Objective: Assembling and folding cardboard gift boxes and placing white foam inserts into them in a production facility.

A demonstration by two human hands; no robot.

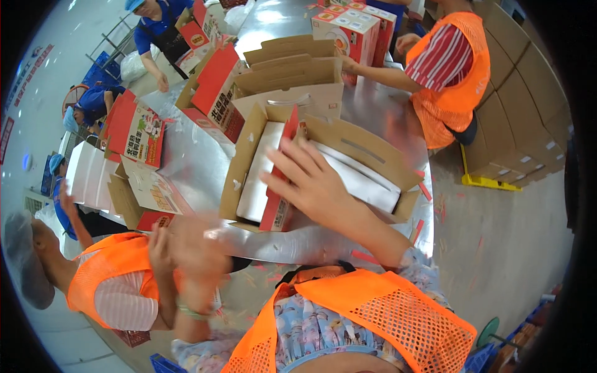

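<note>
My right hand is stretched over two open cardboard boxes, its fingers apart and nothing visible in them. Beneath it runs a red printed box wall, which the hand partly hides; touching or just above it, I cannot tell. The left open box holds a white block-shaped item. Inside the right open box lies another white item. My left hand, with a light band at the wrist, is smeared by motion off the table's near left edge, close to a co-worker's hand.
More open cardboard boxes stand behind. Red and white printed cartons line the left side, and closed cartons the far end of the metal table. Co-workers stand left and right. Stacked brown cartons rest on a yellow pallet.
</note>
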